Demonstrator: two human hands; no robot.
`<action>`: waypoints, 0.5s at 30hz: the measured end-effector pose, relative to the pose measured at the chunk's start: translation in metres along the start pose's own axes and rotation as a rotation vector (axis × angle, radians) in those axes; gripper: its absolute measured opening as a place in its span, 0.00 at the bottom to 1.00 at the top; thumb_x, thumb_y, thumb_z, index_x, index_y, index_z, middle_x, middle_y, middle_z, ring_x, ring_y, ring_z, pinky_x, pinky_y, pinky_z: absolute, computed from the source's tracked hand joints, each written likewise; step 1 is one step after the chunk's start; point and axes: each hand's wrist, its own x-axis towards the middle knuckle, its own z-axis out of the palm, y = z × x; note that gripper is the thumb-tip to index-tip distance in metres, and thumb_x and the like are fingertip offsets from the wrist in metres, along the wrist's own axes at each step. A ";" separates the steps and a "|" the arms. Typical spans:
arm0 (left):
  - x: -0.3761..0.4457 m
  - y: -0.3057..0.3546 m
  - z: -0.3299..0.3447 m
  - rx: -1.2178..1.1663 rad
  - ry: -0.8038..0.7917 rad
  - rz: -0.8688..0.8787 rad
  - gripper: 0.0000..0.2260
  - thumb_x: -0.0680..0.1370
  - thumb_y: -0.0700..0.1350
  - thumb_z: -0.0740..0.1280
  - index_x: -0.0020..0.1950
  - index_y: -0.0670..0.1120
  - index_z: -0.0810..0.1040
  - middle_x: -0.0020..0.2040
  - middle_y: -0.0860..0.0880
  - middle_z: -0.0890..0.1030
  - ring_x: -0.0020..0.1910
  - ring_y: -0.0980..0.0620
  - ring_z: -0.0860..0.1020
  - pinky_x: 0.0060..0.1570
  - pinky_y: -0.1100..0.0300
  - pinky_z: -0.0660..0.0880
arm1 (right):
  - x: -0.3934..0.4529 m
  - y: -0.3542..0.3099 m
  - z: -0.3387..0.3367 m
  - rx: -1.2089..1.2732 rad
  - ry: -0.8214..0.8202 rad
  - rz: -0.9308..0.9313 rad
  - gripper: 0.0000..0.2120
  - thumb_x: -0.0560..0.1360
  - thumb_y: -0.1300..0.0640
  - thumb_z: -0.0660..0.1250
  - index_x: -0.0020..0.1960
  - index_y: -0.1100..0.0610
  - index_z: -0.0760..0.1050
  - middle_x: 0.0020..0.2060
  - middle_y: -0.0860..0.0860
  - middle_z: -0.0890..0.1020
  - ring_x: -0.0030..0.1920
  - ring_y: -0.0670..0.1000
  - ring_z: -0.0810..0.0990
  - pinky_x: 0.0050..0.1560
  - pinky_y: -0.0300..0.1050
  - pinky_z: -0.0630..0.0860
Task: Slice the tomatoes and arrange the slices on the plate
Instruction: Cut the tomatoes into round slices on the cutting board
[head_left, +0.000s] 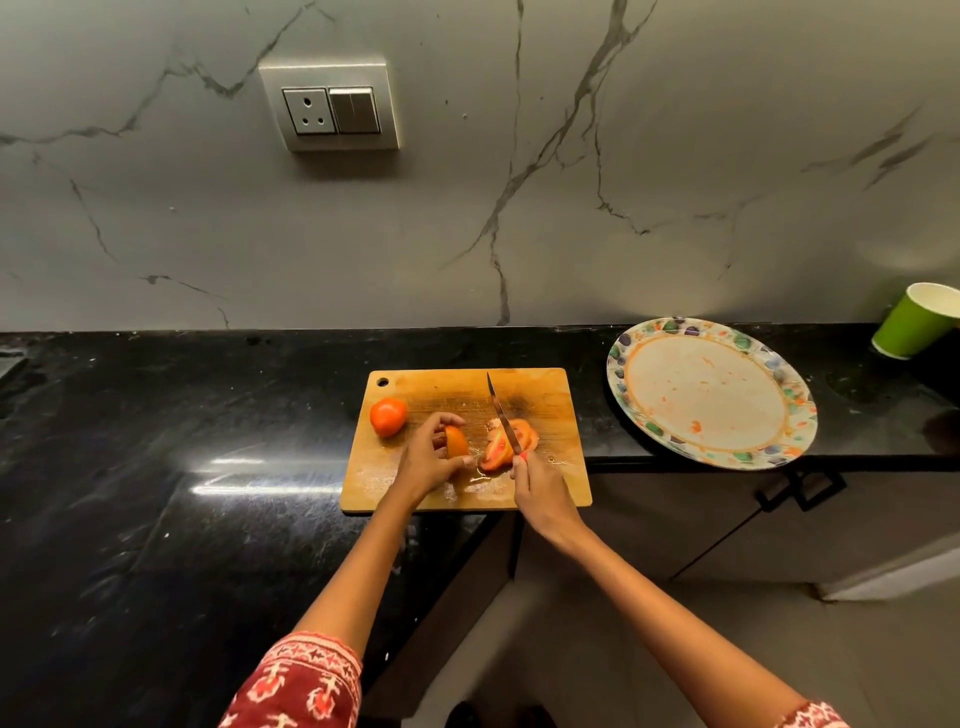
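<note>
A wooden cutting board (550, 395) lies on the black counter. At its left edge sits a whole tomato (387, 416). My left hand (428, 457) grips a part-cut tomato piece (457, 441) near the board's middle. Just right of it lie several cut tomato slices (501, 449). My right hand (540, 493) holds a knife (503, 413) by its red handle, the blade pointing away from me and passing over the slices. A round plate (711, 392) with a coloured patterned rim stands to the right of the board; it holds no slices, only reddish smears.
A green paper cup (914, 322) leans at the far right near the wall. The black counter (182, 415) stretches left of the board. A marble wall with a socket plate (330, 106) rises behind. Cabinet doors with a black handle (800, 488) sit below the plate.
</note>
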 end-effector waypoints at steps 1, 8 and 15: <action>-0.002 -0.003 -0.002 -0.046 -0.003 0.009 0.22 0.66 0.34 0.75 0.54 0.48 0.72 0.59 0.50 0.73 0.60 0.50 0.72 0.49 0.67 0.71 | 0.001 -0.001 0.001 -0.001 0.001 -0.006 0.10 0.82 0.59 0.53 0.44 0.57 0.68 0.35 0.53 0.74 0.35 0.50 0.71 0.34 0.41 0.60; -0.013 -0.020 -0.002 -0.055 0.087 0.113 0.27 0.60 0.37 0.80 0.53 0.49 0.72 0.53 0.53 0.75 0.55 0.53 0.75 0.48 0.73 0.72 | -0.005 -0.002 0.014 -0.060 -0.091 -0.007 0.10 0.82 0.58 0.52 0.45 0.58 0.69 0.39 0.56 0.75 0.40 0.53 0.73 0.38 0.43 0.62; -0.021 -0.021 0.002 -0.042 0.121 0.148 0.28 0.59 0.41 0.80 0.55 0.46 0.73 0.53 0.52 0.77 0.54 0.56 0.75 0.51 0.71 0.73 | -0.016 0.000 0.035 -0.118 -0.150 0.051 0.14 0.82 0.55 0.51 0.55 0.63 0.71 0.49 0.60 0.79 0.49 0.58 0.78 0.42 0.43 0.66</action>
